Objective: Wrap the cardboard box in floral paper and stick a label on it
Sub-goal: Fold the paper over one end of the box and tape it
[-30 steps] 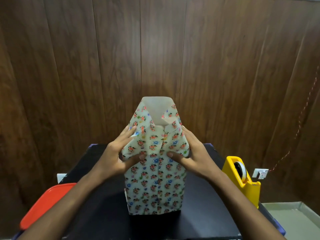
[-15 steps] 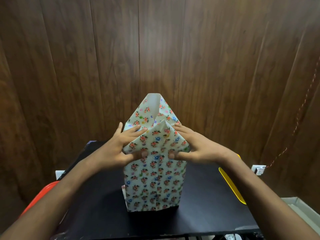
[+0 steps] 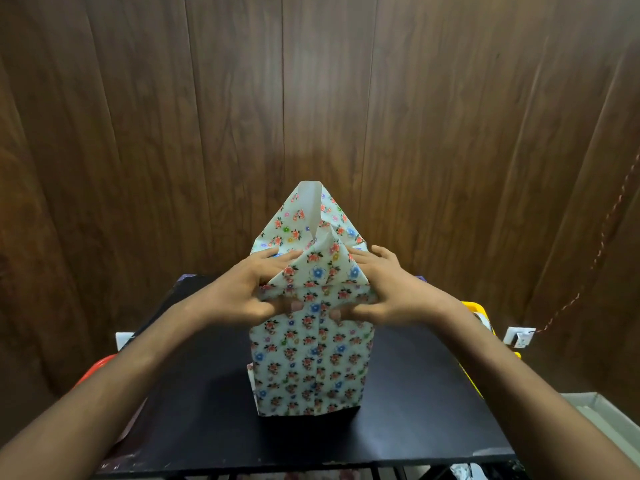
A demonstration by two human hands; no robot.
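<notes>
The box stands upright on the black table, fully covered in floral paper; no cardboard shows. At its top the paper is folded into a near triangular flap and a taller far flap with its white inside showing. My left hand pinches the left top corner, fingers on the side fold and thumb on the front face. My right hand pinches the right top corner the same way, thumb on the front. No label is in view.
A yellow tape dispenser sits at the table's right edge, mostly behind my right forearm. A red lid peeks out at the left. A wooden wall stands close behind. A grey tray lies low at the right.
The side folds have been pressed inward, so the top paper went from a wide open mouth to two pointed flaps. Both hands slid up to the top corners.
</notes>
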